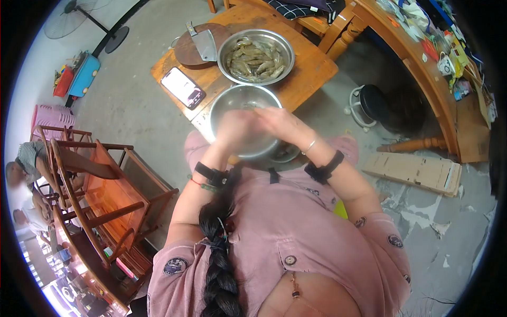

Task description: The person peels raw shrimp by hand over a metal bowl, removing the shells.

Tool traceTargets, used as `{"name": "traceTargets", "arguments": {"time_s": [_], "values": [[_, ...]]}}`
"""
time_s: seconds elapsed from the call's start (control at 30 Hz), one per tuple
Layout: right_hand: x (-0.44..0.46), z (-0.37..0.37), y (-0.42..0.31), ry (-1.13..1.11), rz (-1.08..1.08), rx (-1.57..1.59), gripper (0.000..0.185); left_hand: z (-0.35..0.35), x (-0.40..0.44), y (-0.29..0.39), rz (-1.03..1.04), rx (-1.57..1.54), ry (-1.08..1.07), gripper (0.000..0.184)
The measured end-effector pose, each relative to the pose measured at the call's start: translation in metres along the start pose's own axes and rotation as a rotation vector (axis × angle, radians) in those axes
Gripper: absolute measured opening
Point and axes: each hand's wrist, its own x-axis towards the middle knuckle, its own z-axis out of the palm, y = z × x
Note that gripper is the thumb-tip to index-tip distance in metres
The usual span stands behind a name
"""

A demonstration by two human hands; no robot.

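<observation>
Both my hands meet over a metal bowl (219, 108) near my lap. My left hand (237, 128) is smeared by motion, and its fingers cannot be told apart. My right hand (277, 122) has its fingers bent together beside it, closed on something small that I cannot make out. Just beyond, a wider steel basin (289, 58) holds several grey-green shrimp (255, 59). A cleaver (204, 45) lies on a round wooden board (185, 52) left of the basin. The phone (182, 87) rests on the table with its screen lit.
Under the bowls stands a low wooden table (311, 68). A black round stool (367, 105) and flat cardboard (412, 171) are to the right, near a large cluttered table (404, 50). Wooden chairs (108, 179) and two people (31, 164) are at the left.
</observation>
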Motion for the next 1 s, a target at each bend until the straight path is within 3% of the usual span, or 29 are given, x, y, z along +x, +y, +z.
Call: {"name": "traceTargets", "arguments": {"time_s": [0.27,0.47,0.77,1.0], "values": [[0.000,0.005,0.003,-0.028,0.035,-0.025,0.022,0.001,0.003,0.001,0.036,0.063,-0.027,0.016],[0.000,0.009,0.010,-0.039,0.006,-0.019,0.025,-0.001,0.004,0.007,-0.054,0.070,-0.060,0.014],[-0.002,0.005,0.016,0.001,0.026,0.061,0.027,-0.004,0.001,0.006,0.020,-0.035,-0.067,0.015],[0.000,0.007,0.018,-0.036,-0.008,-0.023,0.020,-0.002,0.005,0.005,-0.004,-0.004,-0.082,0.014]]}}
